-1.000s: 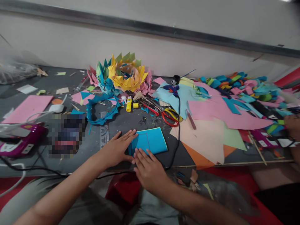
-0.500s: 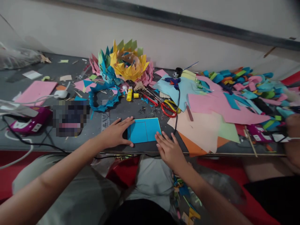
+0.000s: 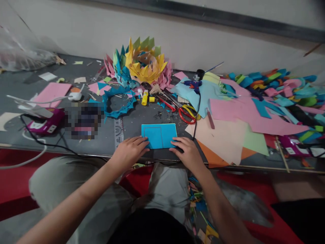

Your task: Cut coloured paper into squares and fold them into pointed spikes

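Observation:
A folded blue paper rectangle (image 3: 159,135) with a pencilled line lies flat near the front edge of the dark low table (image 3: 132,122). My left hand (image 3: 130,151) rests at its lower left corner, fingertips curled onto the paper's edge. At the lower right corner sits my right hand (image 3: 186,152), its fingers bent and pressing on the paper. Both hands hold the sheet down against the table.
Behind the paper lie red scissors (image 3: 185,116), a yellow glue stick (image 3: 145,97), a blue glue gun (image 3: 193,83) with its black cord, and a spiky paper flower (image 3: 142,64). Loose coloured sheets (image 3: 228,132) cover the right side. A purple device (image 3: 45,124) with cables sits left.
Both hands have drawn back toward the table's front edge. My right hand went from beside the paper to its lower right corner, and the left slid from the left side to the lower left corner.

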Available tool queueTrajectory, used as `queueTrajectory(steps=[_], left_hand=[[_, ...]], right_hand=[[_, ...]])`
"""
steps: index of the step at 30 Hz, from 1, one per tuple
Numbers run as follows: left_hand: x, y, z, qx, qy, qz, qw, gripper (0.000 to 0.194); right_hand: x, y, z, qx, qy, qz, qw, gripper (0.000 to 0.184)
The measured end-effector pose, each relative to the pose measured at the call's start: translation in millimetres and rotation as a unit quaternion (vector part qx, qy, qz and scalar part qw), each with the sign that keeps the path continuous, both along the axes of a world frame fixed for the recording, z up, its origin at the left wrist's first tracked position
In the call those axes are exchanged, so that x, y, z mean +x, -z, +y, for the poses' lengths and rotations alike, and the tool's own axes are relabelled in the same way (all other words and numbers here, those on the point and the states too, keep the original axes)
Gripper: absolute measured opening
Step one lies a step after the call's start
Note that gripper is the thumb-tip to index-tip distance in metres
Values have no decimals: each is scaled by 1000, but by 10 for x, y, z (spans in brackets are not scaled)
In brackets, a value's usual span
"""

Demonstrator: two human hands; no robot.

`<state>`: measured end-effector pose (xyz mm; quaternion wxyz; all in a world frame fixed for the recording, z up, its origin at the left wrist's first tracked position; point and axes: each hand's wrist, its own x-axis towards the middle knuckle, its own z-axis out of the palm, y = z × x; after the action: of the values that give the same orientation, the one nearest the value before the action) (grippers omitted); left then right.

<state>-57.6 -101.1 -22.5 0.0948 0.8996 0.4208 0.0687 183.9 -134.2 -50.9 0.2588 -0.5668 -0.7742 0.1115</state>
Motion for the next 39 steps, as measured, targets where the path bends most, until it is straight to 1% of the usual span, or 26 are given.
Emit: queueTrajectory(steps=[2,5,7,10,13,15,17,19,21,23,24,27,29,30,31,34,35,37,39], left_hand=[[7,-7,5,-5,-20,-23,1000,27],[49,3,-32,-12,-105,-89,990,38],[88,8,-42,-35,-161,-128,978,43],[146,-10,16,-105,-235,-190,947,42],[196,-45,141,-176,-305,-244,904,52],[219,-65,237,-215,-338,-254,880,61],[230,-78,330,-240,-359,-250,867,66],[231,-86,411,-260,-358,-249,861,61],[232,-93,467,-289,-332,-256,860,47],[245,-96,483,-322,-280,-286,858,33],[258,-95,472,-324,-257,-304,858,29],[311,-75,380,-287,-220,-361,860,27],[336,-50,290,-268,-208,-392,855,26],[342,-40,245,-267,-201,-405,851,25],[343,-33,204,-267,-196,-412,849,24],[330,-50,105,-257,-194,-416,851,22],[328,-67,81,-249,-192,-418,852,21],[334,-103,41,-228,-188,-425,856,20],[353,-121,8,-204,-198,-425,860,19]], right_hand=[[-2,10,-11,5,6,8,1000,21],[-22,16,-34,14,14,21,1000,17],[-37,-4,-30,7,15,28,999,15],[-49,-65,36,-12,16,39,999,17],[-61,-120,154,-34,26,37,998,16],[-76,-134,225,-51,34,31,998,10],[-95,-123,267,-65,32,25,997,7],[-111,-84,275,-68,29,27,997,8],[-117,-21,261,-54,44,39,997,13],[-114,51,245,-33,71,63,995,28],[-109,83,241,-28,84,82,993,36],[-92,132,247,-35,116,175,977,64],[-83,109,251,-49,141,263,953,79],[-80,83,249,-61,148,310,937,79],[-78,52,241,-76,152,353,920,71],[-83,-40,195,-91,168,443,876,34],[-88,-61,176,-82,177,462,865,29],[-105,-90,142,-54,194,483,852,28],[-128,-113,119,-36,203,486,850,28]])
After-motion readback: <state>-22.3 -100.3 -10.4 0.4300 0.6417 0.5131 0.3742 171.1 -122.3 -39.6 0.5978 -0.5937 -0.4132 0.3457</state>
